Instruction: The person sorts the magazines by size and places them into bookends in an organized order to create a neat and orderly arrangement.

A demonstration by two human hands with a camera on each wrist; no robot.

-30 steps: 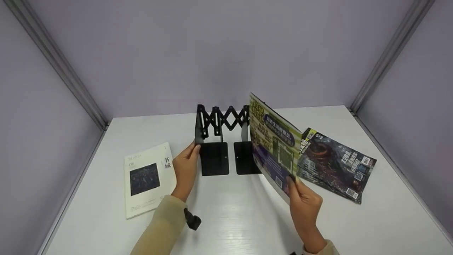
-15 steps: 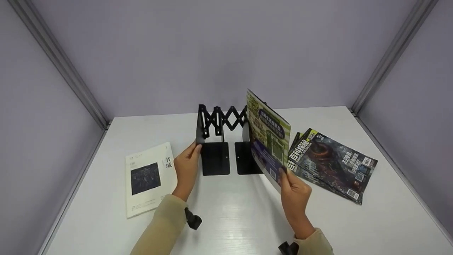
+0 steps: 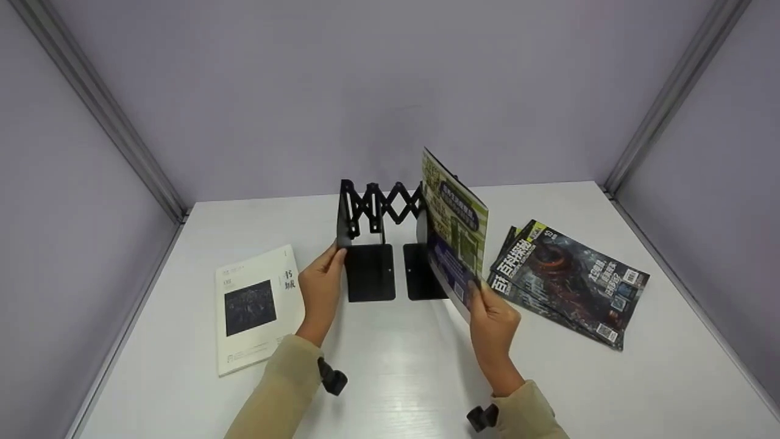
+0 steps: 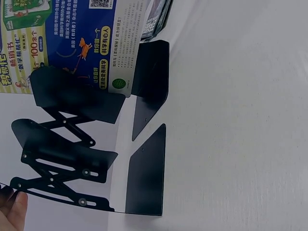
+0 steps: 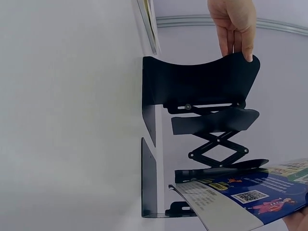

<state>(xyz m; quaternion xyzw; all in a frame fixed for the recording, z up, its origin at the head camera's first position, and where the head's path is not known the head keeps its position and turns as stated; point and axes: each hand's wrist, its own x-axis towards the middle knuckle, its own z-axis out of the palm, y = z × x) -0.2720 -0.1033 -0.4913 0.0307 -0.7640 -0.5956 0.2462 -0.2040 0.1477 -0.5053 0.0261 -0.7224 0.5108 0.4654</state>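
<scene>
A black expandable bookend rack (image 3: pixel 370 274) with scissor links stands upright on the table. My left hand (image 3: pixel 320 286) pinches its left end plate, also seen in the right wrist view, where the left hand (image 5: pixel 235 19) comes from above. My right hand (image 3: pixel 495 320) grips a green, yellow and purple-blue magazine (image 3: pixel 454 228) by its near edge, thumb on the cover. The magazine stands on edge, slightly tilted. Its far part is beside the right divider (image 5: pixel 216 172), over the gap toward the right end plate. In the head view the magazine hides most of that right end.
A cream-coloured book (image 3: pixel 250 311) with a dark square picture lies flat on the left. Dark magazines (image 3: pixel 573 280) lie overlapped on the right. Pale walls enclose the white table (image 3: pixel 390 378) at the back and sides.
My right hand has moved left and slightly away from me with the magazine, bringing it closer to the rack's right end and uncovering more of the dark magazines. The left hand stays put.
</scene>
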